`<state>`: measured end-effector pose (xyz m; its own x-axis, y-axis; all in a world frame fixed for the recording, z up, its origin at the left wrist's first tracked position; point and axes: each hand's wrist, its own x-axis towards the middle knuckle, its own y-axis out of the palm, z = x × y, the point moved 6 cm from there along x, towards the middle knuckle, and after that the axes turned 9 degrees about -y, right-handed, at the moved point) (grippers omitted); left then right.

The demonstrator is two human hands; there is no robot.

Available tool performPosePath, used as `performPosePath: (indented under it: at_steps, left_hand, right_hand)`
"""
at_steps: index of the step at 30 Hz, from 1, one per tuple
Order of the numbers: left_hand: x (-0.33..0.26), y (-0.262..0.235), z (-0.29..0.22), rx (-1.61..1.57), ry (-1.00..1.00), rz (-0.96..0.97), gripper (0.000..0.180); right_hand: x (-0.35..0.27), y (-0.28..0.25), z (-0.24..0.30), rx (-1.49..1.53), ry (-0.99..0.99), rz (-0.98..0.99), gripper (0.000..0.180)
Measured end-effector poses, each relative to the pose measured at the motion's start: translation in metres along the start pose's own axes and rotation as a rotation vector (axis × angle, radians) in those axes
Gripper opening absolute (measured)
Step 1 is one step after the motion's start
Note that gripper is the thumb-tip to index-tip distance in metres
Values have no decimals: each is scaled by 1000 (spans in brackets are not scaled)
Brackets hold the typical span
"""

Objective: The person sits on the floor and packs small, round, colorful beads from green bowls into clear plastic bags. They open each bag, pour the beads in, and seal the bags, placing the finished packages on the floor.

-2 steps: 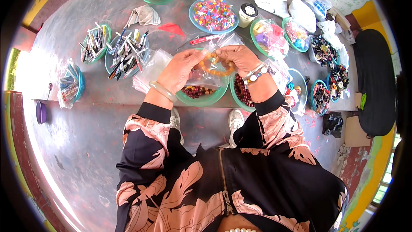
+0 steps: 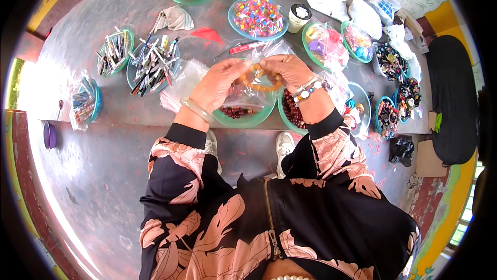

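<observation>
Both hands' fingers (image 2: 248, 67) pinching amber bead bracelet (image 2: 261, 80), clear plastic bag (image 2: 248, 91) beneath

Both hands meet over a bowl (image 2: 243, 119) at the ledge's near edge, left hand (image 2: 220, 80) and right hand (image 2: 287, 70) holding a bead bracelet (image 2: 261, 80) between them. A second bowl of beads (image 2: 290, 111) sits just right of it. Left: two bowls of pens (image 2: 152, 65), (image 2: 115, 51), then a bagged bowl (image 2: 83, 103) farthest left. Behind: a bowl of small pieces (image 2: 257, 17), a cup (image 2: 298, 17) to its right. Right: more bowls in bags (image 2: 325, 44). Shoes (image 2: 283, 145) on the floor below the ledge.
</observation>
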<state>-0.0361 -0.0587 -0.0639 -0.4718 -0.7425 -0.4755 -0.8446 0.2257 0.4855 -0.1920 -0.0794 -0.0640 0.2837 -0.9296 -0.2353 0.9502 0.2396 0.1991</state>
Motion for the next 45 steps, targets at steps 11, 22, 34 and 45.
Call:
performPosePath:
  at_steps: [11,22,34,45]
  left_hand:
    - [15,-22,10,124,91,-212,14]
    - [16,-30,-1,755,213,-482,15]
    - [13,-26,-5,901,342,-477,20]
    - [-20,-30,-37,595,284,-646,21]
  right_hand:
    - [10,-4,-10,-330,-133,15,19]
    - [21,-3,-17,-671,-267,-14,16]
    - [15,5,3,-859,-341,-40,17]
    - [53,-144,4,-887,-114,-391,22]
